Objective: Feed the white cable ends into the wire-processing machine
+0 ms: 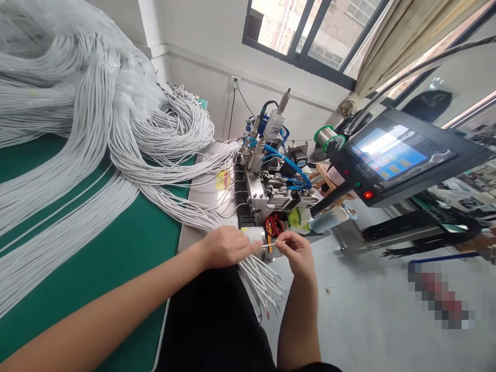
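A thin white cable (270, 245) spans the gap between my two hands. My right hand (296, 250) pinches its end between thumb and fingers. My left hand (228, 247) is closed over the cable farther back, its fingers pointing right. Below my left hand, a bunch of white cables (261, 281) fans out past the bench edge, with stripped, partly coloured tips. Just behind the fingers lies a white roll (253, 234). A machine with metal clamps and blue air tubes (271, 181) stands beyond my hands, several cables leading into its left side.
Large bundles of white cable (93, 103) cover the green table (155, 237) at left. A touchscreen panel (395, 152) on an arm juts out at right. A green-rimmed solder wire spool (329, 138) sits behind the machine. Red cable loops (274, 226) lie close to my right hand.
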### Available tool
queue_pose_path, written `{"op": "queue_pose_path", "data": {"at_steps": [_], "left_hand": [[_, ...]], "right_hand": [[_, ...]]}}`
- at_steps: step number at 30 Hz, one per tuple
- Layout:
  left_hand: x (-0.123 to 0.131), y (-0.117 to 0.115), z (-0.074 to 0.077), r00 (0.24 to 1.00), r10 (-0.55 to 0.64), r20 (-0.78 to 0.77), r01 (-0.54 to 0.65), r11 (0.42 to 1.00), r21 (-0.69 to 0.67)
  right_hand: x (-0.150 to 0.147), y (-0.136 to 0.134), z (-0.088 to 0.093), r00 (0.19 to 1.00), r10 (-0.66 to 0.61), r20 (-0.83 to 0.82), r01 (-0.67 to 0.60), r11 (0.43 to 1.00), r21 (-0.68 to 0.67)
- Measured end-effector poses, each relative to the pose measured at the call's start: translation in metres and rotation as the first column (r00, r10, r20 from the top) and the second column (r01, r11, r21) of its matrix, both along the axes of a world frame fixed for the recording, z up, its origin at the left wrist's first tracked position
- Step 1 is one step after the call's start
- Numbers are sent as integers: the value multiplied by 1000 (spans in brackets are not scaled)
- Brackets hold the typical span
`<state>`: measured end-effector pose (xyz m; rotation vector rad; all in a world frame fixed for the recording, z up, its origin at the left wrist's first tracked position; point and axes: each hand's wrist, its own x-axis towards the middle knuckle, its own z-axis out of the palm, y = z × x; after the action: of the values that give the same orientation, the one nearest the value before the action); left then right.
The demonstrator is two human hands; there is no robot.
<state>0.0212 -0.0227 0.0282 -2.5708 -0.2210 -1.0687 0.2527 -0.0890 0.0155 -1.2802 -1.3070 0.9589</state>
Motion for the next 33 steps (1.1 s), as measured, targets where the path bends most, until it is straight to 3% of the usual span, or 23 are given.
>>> {"op": "queue_pose_path", "data": {"at_steps": [4,7,15,27,31,33], "left_hand": [[-7,20,-2,999,44,19,-44,999,-11],[-13,31,-6,992,130,1,-129,991,-31],[-16,26,-10,988,152,24,-151,988,-34],[-11,27,-15,967,250,-45,-252,964,-82],[-11,29,-14,954,286,-92,-295,949,-111],[-12,29,-15,949,301,-97,-311,943,-118]], "right_hand": [[-12,19,-9,960,22,-279,-8,999,51],[-25,30,-8,927,5,-375,13,999,44],[-32,39,-7,931,-247,-267,271,961,55],[-37,40,-6,963,-193,-186,198,980,6],[-34,44,-7,959,-155,-238,146,988,-56],[-30,46,-7,972,-148,-180,134,987,-85]]}}
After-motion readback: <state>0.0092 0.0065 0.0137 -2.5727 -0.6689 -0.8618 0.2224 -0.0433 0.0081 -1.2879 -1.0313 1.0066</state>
